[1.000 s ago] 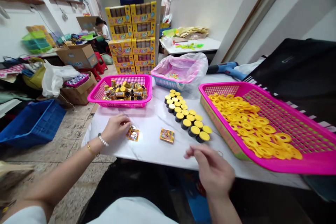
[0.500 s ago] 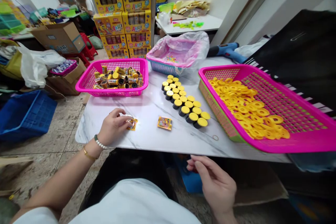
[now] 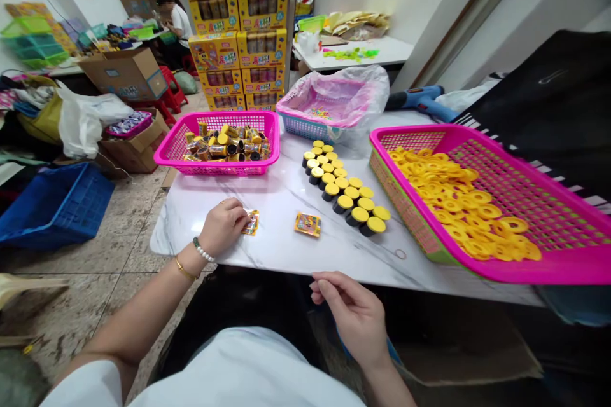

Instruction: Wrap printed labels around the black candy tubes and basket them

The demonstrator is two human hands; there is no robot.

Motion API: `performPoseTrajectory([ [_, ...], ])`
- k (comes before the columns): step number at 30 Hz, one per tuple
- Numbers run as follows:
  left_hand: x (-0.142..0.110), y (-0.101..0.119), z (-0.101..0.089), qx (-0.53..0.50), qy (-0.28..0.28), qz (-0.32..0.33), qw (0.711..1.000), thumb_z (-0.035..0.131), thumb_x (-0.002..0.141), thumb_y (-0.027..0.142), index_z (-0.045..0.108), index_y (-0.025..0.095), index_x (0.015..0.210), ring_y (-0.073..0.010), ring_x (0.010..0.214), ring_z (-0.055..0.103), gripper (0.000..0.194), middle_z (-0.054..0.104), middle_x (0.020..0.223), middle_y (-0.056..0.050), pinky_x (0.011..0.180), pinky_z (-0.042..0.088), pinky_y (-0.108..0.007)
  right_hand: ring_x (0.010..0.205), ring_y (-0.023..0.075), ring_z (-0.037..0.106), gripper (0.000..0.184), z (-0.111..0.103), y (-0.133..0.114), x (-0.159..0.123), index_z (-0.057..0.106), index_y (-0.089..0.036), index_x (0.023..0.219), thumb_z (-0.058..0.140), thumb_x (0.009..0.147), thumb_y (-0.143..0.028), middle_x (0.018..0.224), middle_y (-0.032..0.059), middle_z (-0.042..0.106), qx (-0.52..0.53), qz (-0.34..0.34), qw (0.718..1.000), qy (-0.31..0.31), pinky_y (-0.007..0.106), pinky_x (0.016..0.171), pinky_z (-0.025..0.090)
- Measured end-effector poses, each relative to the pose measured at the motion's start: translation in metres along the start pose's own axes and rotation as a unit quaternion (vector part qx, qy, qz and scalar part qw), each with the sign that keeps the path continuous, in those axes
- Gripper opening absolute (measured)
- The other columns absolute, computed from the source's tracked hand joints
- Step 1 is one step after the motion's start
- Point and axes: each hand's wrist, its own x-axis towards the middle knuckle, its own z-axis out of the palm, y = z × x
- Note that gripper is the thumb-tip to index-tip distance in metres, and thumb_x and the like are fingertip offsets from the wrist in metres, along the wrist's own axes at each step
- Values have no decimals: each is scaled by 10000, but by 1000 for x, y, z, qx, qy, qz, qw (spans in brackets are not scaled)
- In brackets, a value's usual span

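Left hand (image 3: 223, 226) curled at foil packet (image 3: 251, 222) near tabletop (image 3: 274, 254) front edge, grip unclear; right hand (image 3: 351, 317) half-open, empty, past edge; second packet (image 3: 307, 224) nearby.

printed packet (image 3: 251, 222) partly hidden by the left hand (image 3: 223, 226), print unreadable
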Motion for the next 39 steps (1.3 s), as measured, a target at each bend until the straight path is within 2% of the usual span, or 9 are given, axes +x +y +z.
performPoseTrajectory([
  [4, 0, 2, -1, -50, -24, -42, 998, 655, 895, 234, 701, 181, 883, -184, 822, 621, 71, 663, 900, -68, 771, 488, -307, 552, 168, 703, 154, 1, 1, -3, 793, -223, 905, 695, 890, -341, 721, 50, 757, 4, 18, 1000, 12, 263, 527, 621],
  [8, 5, 1, 0, -43, -36, -60, 997, 619, 901, 182, 655, 184, 758, -180, 774, 607, 148, 638, 824, -60, 741, 472, -304, 526, 175, 699, 180, 6, 2, -4, 796, -211, 887, 714, 867, -370, 690, 54, 754, 25, 44, 998, 20, 270, 510, 622],
  [17, 4, 7, -3, -5, 24, -9, 1000, 559, 930, 184, 586, 191, 784, -195, 779, 579, 149, 613, 805, -52, 732, 465, -330, 525, 152, 685, 192, 20, -8, 13, 787, -204, 871, 710, 872, -380, 665, 42, 740, 49, 52, 997, -6, 248, 516, 606],
  [21, 4, 22, -8, 28, 103, 19, 994, 527, 965, 229, 613, 197, 866, -207, 852, 593, 135, 635, 867, -70, 809, 483, -346, 533, 149, 679, 259, 29, -13, 23, 778, -189, 871, 674, 901, -424, 665, 42, 725, 83, 67, 994, -7, 253, 508, 599],
  [24, 11, 18, -6, 54, 88, -5, 995, 551, 945, 223, 623, 197, 817, -219, 846, 586, 150, 637, 862, -76, 823, 475, -363, 555, 149, 675, 288, 37, -17, 32, 773, -185, 893, 649, 916, -443, 719, 50, 731, 69, 60, 995, -38, 260, 508, 598],
  [29, 20, -3, 3, -18, -1, -83, 996, 608, 877, 200, 647, 188, 757, -198, 780, 584, 126, 635, 801, -52, 757, 462, -333, 768, 202, 713, 189, 55, -19, 54, 758, -208, 978, 607, 950, -318, 878, 71, 752, -76, -86, 991, -67, 317, 647, 608],
  [33, 24, -9, 1, -77, -34, -132, 988, 633, 840, 212, 673, 180, 744, -184, 760, 593, 108, 658, 774, -44, 746, 444, -312, 1079, 287, 666, 233, 79, -11, 73, 733, -204, 1140, 618, 940, -241, 1099, 99, 767, -250, -238, 928, -138, 464, 973, 549],
  [36, 29, -11, -11, -132, -37, -180, 974, 651, 823, 233, 671, 173, 731, -174, 735, 592, 112, 667, 747, -37, 712, 433, -293, 1196, 350, 599, 382, 96, 2, 84, 698, -204, 1240, 738, 865, -270, 1271, 104, 720, -351, -252, 884, -179, 533, 1018, 509],
  [39, 31, -8, -32, -206, 28, -198, 958, 647, 856, 296, 664, 171, 784, -163, 713, 593, 146, 668, 762, -31, 684, 453, -280, 1180, 366, 594, 452, 102, 11, 89, 691, -204, 1257, 788, 826, -298, 1314, 102, 700, -375, -263, 871, -178, 559, 1006, 502],
])
